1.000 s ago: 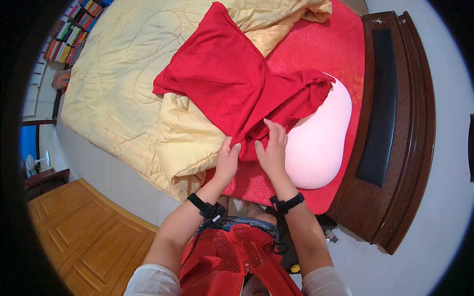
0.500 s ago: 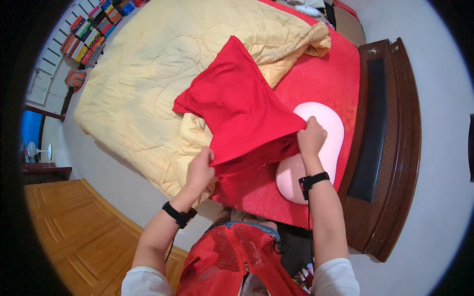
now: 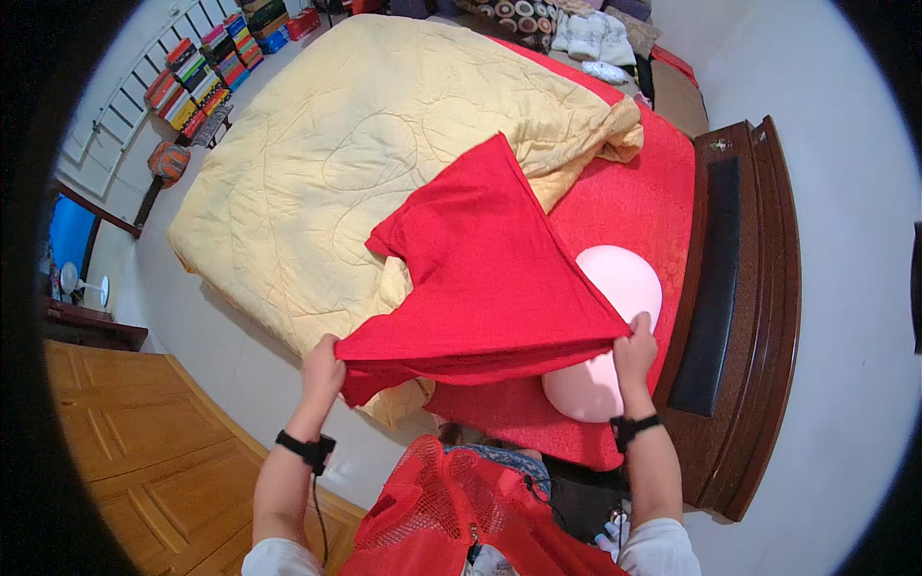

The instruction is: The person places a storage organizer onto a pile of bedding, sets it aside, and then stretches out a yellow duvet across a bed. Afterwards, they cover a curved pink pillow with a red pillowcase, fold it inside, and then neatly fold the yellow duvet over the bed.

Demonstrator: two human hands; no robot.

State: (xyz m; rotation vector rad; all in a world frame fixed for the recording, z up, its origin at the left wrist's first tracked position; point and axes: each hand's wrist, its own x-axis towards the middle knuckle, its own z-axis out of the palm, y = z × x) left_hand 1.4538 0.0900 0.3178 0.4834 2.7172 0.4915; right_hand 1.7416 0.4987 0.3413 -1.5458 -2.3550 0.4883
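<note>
Left hand (image 3: 323, 367) and right hand (image 3: 635, 357) wide apart, gripping red cloth (image 3: 480, 278)

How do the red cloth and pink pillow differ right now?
The red cloth is stretched between the left hand and right hand; the pink pillow lies on the red bed cover. The cloth is thin and angular, the pillow thick and rounded. The cloth is deep red, the pillow pale. Both look unpatterned.
</note>
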